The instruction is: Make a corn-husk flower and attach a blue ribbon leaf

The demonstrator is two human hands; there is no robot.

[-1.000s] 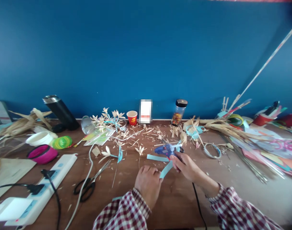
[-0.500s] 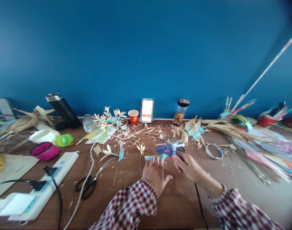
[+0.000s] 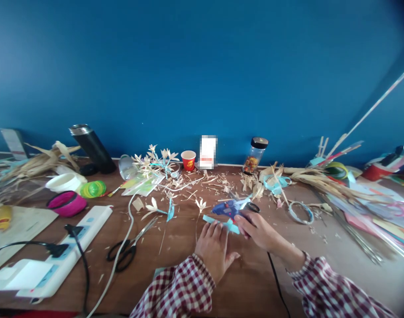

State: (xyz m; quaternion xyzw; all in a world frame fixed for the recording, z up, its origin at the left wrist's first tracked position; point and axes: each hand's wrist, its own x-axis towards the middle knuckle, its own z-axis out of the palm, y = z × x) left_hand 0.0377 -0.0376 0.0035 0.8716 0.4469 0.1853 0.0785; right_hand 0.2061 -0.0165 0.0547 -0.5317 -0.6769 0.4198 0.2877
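In my right hand (image 3: pixel 256 229) is a blue hot glue gun (image 3: pixel 224 209), its nozzle pointing left over the table. My fingers are wrapped round its handle, and a black cord trails down toward me. Flat on the table, my left hand (image 3: pixel 213 247) has its fingers stretched forward and the thumb out to the right. Its fingertips press on a light blue paper strip (image 3: pixel 234 228), which lies just under the glue gun. A pale dried-husk flower (image 3: pixel 201 205) on a thin wire stem lies just beyond my left hand. Another husk flower (image 3: pixel 152 206) with blue wrapping rests farther left.
Black-handled scissors (image 3: pixel 129 249) and a white power strip (image 3: pixel 72 256) lie at the left. Behind are husk scraps, a red paper cup (image 3: pixel 188 160), a black-lidded jar (image 3: pixel 254 155) and a black flask (image 3: pixel 93 148). A blue ring (image 3: pixel 301 213) and metal wires (image 3: pixel 359 236) lie right.
The glue gun's nozzle has moved slightly left and lower above the blue strip. My left hand stays flat in place. The whole view has shifted a little.
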